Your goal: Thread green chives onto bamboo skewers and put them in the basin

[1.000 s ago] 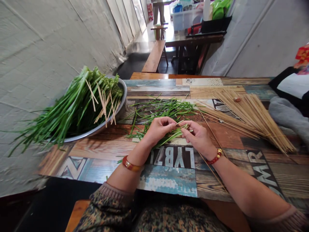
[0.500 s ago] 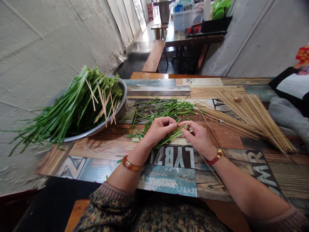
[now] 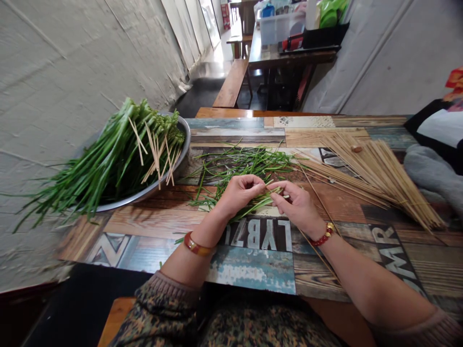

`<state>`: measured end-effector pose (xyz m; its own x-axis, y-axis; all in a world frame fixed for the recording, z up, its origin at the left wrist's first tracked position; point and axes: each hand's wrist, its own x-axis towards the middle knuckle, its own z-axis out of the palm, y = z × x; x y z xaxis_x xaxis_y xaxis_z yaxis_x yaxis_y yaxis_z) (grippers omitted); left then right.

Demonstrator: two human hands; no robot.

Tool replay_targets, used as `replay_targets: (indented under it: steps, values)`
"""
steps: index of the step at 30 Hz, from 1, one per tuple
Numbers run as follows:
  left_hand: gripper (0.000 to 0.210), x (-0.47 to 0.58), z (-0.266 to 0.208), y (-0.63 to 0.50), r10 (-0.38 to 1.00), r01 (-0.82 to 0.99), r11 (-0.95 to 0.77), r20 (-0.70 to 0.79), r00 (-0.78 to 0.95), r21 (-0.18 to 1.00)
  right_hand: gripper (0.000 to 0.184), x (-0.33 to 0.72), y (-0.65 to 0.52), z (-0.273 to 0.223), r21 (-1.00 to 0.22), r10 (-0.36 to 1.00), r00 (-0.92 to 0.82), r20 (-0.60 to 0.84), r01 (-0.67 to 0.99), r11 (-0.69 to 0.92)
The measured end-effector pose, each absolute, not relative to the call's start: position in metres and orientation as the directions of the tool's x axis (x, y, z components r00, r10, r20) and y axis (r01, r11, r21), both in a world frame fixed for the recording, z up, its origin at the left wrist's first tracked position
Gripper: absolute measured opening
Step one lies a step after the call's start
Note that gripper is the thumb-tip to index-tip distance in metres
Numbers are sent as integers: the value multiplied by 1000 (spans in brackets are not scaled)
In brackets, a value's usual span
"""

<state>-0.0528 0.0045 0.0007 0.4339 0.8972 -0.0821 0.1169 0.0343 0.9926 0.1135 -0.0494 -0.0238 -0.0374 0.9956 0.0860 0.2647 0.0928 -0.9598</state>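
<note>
Above the middle of the table, my left hand (image 3: 243, 193) and my right hand (image 3: 293, 200) meet almost fingertip to fingertip. Both are closed in a pinch on a few green garlic chive stalks (image 3: 258, 202), whose pale ends poke out at the right fingers. A thin strand runs between the two sets of fingertips, too small to make out clearly. Just beyond the hands lies a loose heap of chives (image 3: 249, 161). One thin bamboo skewer (image 3: 323, 258) passes beneath my right wrist; whether that hand touches it I cannot tell.
At left a metal basin (image 3: 186, 144) is piled with chives (image 3: 112, 154), several skewer ends sticking out. Bundled bamboo skewers (image 3: 394, 178) lie fanned on the right of the table (image 3: 249, 277). Behind stand a bench (image 3: 231, 84) and another table holding a clear plastic bin (image 3: 280, 29).
The hands stay in nearly the same place, with only a slight shift of the fingertips around the chives. The view has moved very slightly.
</note>
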Motion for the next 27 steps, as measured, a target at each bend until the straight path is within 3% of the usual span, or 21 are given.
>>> replay_targets:
  steps: [27]
  values:
    - [20, -53, 2, 5, 896, 120, 25, -75, 438, 993, 24, 113, -50, -23, -954, 997, -36, 70, 291, 77]
